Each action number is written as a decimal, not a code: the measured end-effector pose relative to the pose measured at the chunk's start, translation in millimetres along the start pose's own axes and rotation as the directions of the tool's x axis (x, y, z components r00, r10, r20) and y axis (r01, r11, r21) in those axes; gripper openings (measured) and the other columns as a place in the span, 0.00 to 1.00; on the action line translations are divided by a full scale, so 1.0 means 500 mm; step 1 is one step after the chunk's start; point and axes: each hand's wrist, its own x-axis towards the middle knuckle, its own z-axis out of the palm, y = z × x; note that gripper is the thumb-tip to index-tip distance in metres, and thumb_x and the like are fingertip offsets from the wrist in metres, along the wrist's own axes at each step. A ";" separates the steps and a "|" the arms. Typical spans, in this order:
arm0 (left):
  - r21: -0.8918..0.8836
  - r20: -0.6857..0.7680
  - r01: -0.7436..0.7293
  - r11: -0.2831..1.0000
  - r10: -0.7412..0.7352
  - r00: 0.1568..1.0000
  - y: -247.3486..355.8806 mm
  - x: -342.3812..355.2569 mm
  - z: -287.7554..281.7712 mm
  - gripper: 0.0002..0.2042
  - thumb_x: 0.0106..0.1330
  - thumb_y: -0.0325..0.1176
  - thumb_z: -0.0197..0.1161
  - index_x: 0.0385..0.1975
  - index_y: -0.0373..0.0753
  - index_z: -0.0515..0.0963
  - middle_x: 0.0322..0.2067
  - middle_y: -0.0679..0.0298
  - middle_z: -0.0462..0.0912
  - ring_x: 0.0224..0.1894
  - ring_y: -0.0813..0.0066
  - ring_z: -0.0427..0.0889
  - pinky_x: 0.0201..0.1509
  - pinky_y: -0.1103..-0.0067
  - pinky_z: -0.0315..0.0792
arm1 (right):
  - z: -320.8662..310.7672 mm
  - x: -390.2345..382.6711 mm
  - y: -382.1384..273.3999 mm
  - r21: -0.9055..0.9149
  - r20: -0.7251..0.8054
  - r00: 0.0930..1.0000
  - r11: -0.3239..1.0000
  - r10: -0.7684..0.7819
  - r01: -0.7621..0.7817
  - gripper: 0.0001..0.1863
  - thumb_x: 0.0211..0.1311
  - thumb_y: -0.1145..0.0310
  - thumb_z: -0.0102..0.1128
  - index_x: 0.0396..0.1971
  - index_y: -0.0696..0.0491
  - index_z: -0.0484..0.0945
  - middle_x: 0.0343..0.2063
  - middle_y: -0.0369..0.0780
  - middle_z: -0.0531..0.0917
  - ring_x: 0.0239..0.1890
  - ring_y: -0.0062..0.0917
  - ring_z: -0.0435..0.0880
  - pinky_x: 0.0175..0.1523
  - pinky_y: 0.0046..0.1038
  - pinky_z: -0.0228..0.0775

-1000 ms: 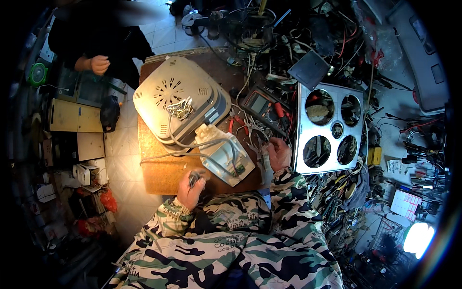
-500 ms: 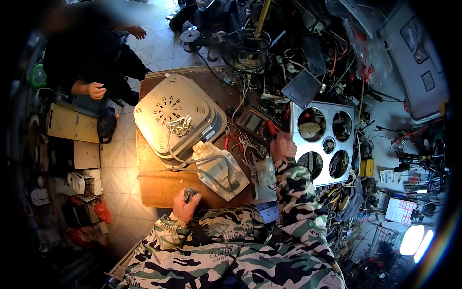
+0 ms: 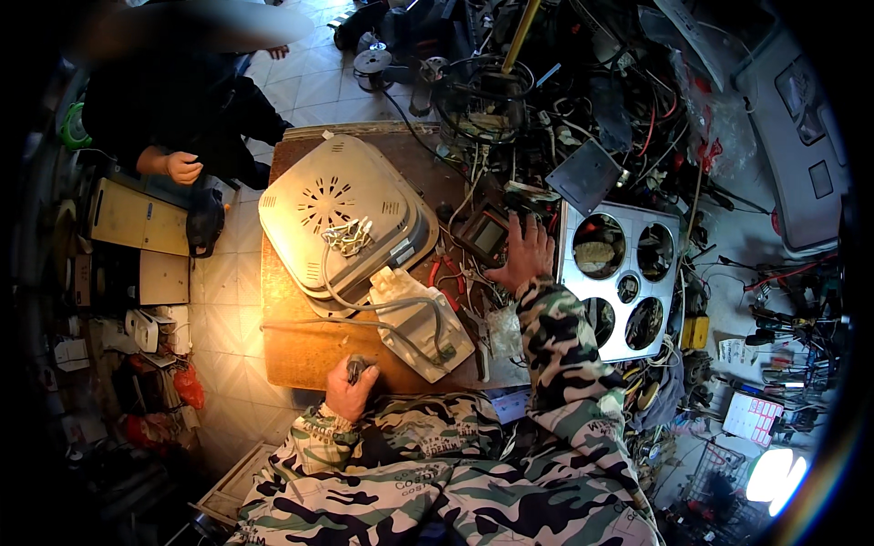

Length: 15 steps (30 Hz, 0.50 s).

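Grips a small dark object (image 3: pixel 356 368) in the left hand (image 3: pixel 347 390), below centre; holds the right hand (image 3: pixel 528 257) spread at the multimeter (image 3: pixel 485 233), right of centre. Seems unfinished, judging by the beige appliance (image 3: pixel 364 173), left of centre, vents up with a wire bundle (image 3: pixel 348 237) on top, and the white housing (image 3: pixel 411 347) beside it. Cannot judge the remainder.

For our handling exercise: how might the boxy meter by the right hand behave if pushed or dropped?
The meter would probably slide rather than roll, given its flat-sided body. Its exposed screen might crack if knocked.
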 end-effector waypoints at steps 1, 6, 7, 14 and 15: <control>0.032 -0.010 -0.018 0.999 0.018 1.000 0.003 0.000 -0.002 0.13 0.67 0.39 0.66 0.35 0.33 0.78 0.25 0.68 0.76 0.29 0.80 0.71 0.34 0.78 0.69 | 0.007 0.017 0.001 -0.046 0.060 0.997 0.998 0.055 -0.053 0.61 0.33 0.50 0.81 0.70 0.49 0.56 0.65 0.53 0.62 0.65 0.51 0.63 0.63 0.51 0.59; -0.042 -0.028 0.004 0.999 -0.005 1.000 -0.016 0.006 -0.001 0.14 0.67 0.39 0.65 0.35 0.32 0.77 0.24 0.68 0.75 0.29 0.79 0.71 0.34 0.77 0.69 | 0.027 0.014 0.023 0.034 0.049 0.988 0.989 0.143 -0.145 0.61 0.33 0.43 0.76 0.71 0.49 0.56 0.50 0.50 0.74 0.53 0.51 0.73 0.56 0.50 0.67; -0.058 -0.056 0.008 0.998 -0.011 0.998 -0.020 0.000 0.001 0.14 0.67 0.39 0.65 0.34 0.32 0.77 0.24 0.68 0.75 0.29 0.79 0.71 0.34 0.78 0.69 | 0.021 0.024 0.007 0.059 0.044 0.982 0.981 0.185 -0.187 0.61 0.33 0.42 0.76 0.71 0.49 0.56 0.51 0.51 0.74 0.54 0.51 0.72 0.56 0.50 0.66; -0.030 0.023 0.019 0.999 -0.019 1.000 -0.015 0.000 0.001 0.12 0.67 0.38 0.65 0.34 0.33 0.77 0.24 0.69 0.74 0.28 0.81 0.70 0.33 0.79 0.68 | 0.038 0.059 -0.057 0.107 -0.050 0.829 0.828 0.557 -0.550 0.63 0.44 0.30 0.68 0.71 0.55 0.52 0.56 0.55 0.66 0.52 0.52 0.71 0.54 0.56 0.66; -0.029 0.014 0.015 0.999 -0.015 1.000 -0.009 -0.001 0.002 0.12 0.67 0.38 0.65 0.34 0.34 0.77 0.24 0.69 0.74 0.28 0.81 0.69 0.33 0.79 0.68 | 0.041 0.067 -0.067 0.102 -0.066 0.817 0.818 0.573 -0.566 0.62 0.45 0.30 0.67 0.71 0.55 0.51 0.57 0.54 0.66 0.53 0.52 0.71 0.54 0.55 0.66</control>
